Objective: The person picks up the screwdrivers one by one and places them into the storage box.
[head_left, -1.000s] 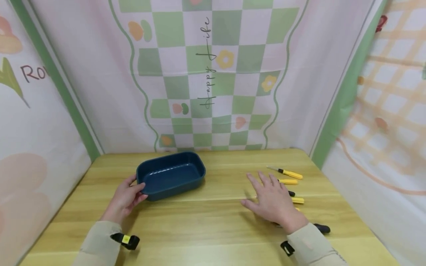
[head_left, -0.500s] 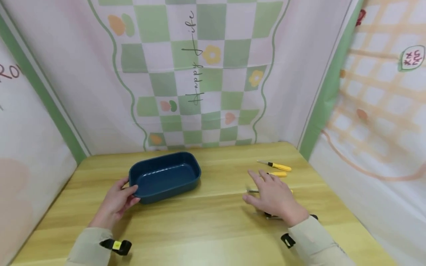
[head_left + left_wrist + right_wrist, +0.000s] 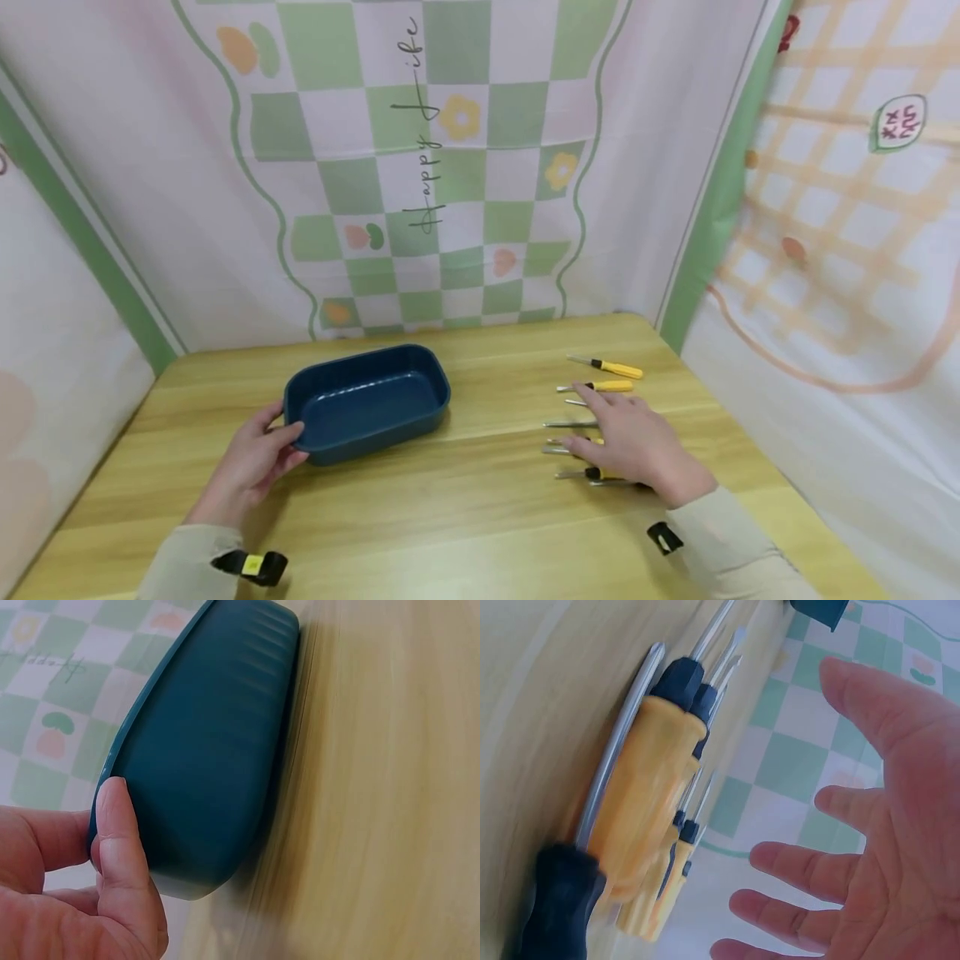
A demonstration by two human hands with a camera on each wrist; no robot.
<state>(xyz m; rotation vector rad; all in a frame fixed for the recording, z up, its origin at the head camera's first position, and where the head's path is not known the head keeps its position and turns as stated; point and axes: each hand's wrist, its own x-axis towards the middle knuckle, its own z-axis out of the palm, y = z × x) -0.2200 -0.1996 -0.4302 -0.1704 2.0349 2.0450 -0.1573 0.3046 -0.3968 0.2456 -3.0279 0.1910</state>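
A dark blue rectangular dish (image 3: 367, 404) stands on the left half of the wooden table. My left hand (image 3: 258, 454) pinches its near left corner, thumb over the rim and fingers outside, as the left wrist view also shows. On the right, my right hand (image 3: 637, 437) hovers with spread fingers over several screwdrivers laid in a row. A yellow-handled screwdriver (image 3: 618, 369) lies farthest back, with another yellow screwdriver (image 3: 615, 386) just in front. In the right wrist view a black-handled screwdriver (image 3: 562, 907) lies beside the yellow handles (image 3: 641, 780), and the palm holds nothing. My right hand hides several handles.
The wooden table (image 3: 465, 525) ends at the back against a hanging cloth (image 3: 405, 275) with green checks. Cloth walls (image 3: 810, 350) rise on both sides. Each sleeve (image 3: 750, 542) has a black strap clip at the cuff.
The head view has shifted, so the scene slides left. My right hand has moved nearer, relative to the screwdrivers, uncovering more of their shafts. My left hand keeps its grip on the dish.
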